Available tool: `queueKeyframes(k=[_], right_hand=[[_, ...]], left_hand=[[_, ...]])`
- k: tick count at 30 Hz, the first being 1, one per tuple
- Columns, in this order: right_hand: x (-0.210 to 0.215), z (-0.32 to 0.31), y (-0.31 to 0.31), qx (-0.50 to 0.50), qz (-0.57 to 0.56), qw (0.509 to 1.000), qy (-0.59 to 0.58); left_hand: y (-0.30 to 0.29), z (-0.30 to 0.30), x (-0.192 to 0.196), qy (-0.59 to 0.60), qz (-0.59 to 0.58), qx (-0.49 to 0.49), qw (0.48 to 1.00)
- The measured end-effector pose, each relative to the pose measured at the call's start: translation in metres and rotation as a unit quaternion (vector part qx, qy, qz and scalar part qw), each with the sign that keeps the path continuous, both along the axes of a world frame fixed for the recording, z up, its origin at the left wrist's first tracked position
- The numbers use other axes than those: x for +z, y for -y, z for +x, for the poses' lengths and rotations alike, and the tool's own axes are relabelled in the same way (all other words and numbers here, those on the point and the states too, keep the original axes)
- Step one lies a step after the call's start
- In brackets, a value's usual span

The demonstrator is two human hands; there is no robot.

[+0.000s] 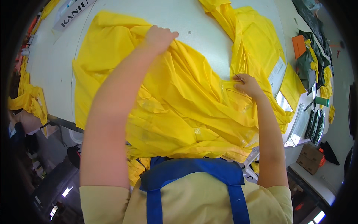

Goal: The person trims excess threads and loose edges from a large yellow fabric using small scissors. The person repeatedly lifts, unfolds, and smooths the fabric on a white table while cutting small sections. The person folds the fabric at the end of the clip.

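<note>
A large yellow garment (179,97) of thin, shiny fabric lies crumpled across the table and hangs over its near edge towards my lap. At its far edge, my left hand (159,39) is closed on a fold of the cloth. My right hand (248,86) is closed at the garment's right side; a small pointed metal tool (239,77) sticks out from its fingers, its exact kind too small to make out. Just beyond the right hand lies a second yellow garment (257,37), with a white printed sheet (277,74) on it.
The white table (56,80) spans the view, with a white sign (74,14) at the far left. On the right are an orange box (298,46), dark green cloth (306,69), a green roll (322,101) and clear plastic bags (297,125). More yellow cloth (28,100) hangs off the left edge.
</note>
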State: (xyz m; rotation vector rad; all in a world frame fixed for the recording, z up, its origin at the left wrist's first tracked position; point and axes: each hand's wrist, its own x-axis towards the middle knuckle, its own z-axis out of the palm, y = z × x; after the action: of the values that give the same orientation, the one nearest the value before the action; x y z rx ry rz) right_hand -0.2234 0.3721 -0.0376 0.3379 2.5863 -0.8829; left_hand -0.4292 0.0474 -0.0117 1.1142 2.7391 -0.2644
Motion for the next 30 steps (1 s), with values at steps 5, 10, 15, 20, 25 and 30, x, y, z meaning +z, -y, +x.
queueKeyframes(k=[5,10,15,20,25,30], right_hand=[[0.025,0.02,-0.05,-0.125,0.061,0.954,-0.266],[0.125,0.084,-0.06,-0.289,-0.091,0.752,-0.585],[0.155,0.17,0.003,-0.095,0.077,0.928,-0.351],[0.162,0.182,0.057,0.028,-0.035,0.989,-0.14],[0.145,0.186,0.086,0.14,-0.032,0.99,-0.007],[0.127,0.193,0.081,0.12,-0.135,0.981,0.065]], left_hand=[[0.062,0.036,0.099,-0.229,0.327,-0.103,0.911],[0.175,0.176,0.085,-0.159,0.223,-0.009,0.962],[0.198,0.251,0.021,0.274,0.243,0.219,0.904],[0.086,0.229,0.05,0.317,0.608,0.387,0.617],[0.009,0.178,0.024,0.294,0.433,0.33,0.786],[0.061,0.186,0.055,0.408,0.736,0.265,0.47]])
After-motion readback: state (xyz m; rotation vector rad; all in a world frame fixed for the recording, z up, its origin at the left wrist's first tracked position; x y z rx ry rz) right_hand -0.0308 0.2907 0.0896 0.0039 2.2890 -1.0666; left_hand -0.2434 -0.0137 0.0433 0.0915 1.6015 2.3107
